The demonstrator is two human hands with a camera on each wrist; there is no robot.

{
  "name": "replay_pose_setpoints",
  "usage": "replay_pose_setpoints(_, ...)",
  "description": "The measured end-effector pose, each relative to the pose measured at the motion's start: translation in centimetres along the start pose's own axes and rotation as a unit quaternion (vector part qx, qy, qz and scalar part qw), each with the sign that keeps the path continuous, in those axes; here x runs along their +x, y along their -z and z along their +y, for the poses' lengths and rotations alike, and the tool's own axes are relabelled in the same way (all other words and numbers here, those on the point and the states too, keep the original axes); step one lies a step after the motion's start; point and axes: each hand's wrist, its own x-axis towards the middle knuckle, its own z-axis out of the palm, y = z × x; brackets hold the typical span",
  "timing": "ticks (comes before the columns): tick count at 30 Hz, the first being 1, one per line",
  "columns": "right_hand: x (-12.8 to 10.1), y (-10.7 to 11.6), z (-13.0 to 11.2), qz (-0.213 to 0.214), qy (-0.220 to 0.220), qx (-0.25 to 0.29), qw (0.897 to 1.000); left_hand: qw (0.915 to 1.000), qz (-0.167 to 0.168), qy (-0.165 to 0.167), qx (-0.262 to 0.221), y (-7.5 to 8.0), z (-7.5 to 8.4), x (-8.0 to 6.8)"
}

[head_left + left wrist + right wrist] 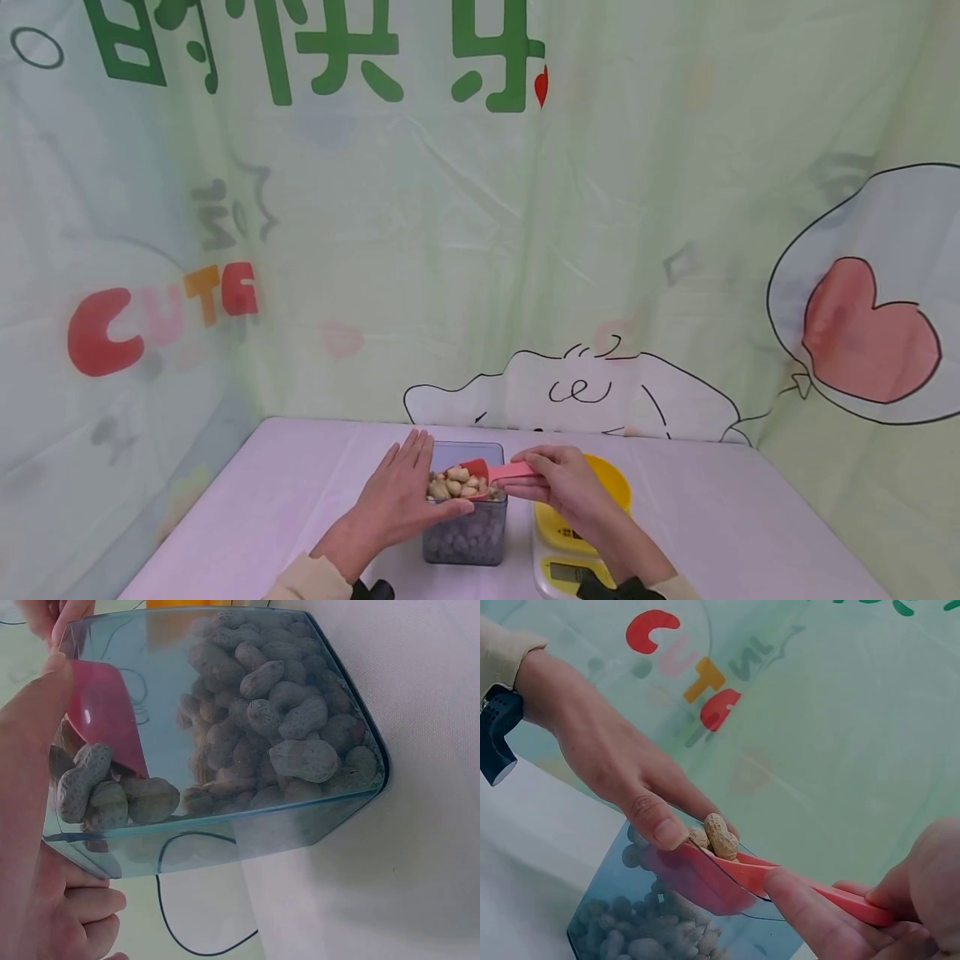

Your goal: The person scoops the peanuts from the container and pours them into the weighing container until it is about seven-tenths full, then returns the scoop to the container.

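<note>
A clear bluish plastic box of unshelled peanuts stands on the table. Over its top sits a red-pink scoop, heaped with peanuts; its bowl dips below the rim in the right wrist view. My right hand pinches the scoop's handle between thumb and fingers, at the box's right side. My left hand rests at the box's left top edge, fingers straight and pointing away, thumb stretched across the front rim beside the scooped peanuts.
Right of the box stands a yellow and white kitchen scale with a small display and a yellow bowl on top, partly behind my right forearm. A printed curtain hangs behind the pale table.
</note>
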Motion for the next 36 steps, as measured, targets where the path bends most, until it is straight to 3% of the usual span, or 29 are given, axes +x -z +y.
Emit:
replay_pose_setpoints(11,0.0,0.9,0.4,0.042,-0.008,0.037,0.998,0.9999,0.009,-0.008,0.008,0.1,0.1,-0.2)
replay_pose_setpoints(36,-0.8,2.5,-0.2,0.021,0.007,0.083,0.996,0.9999,-0.008,0.011,0.008,0.1,0.5,0.0)
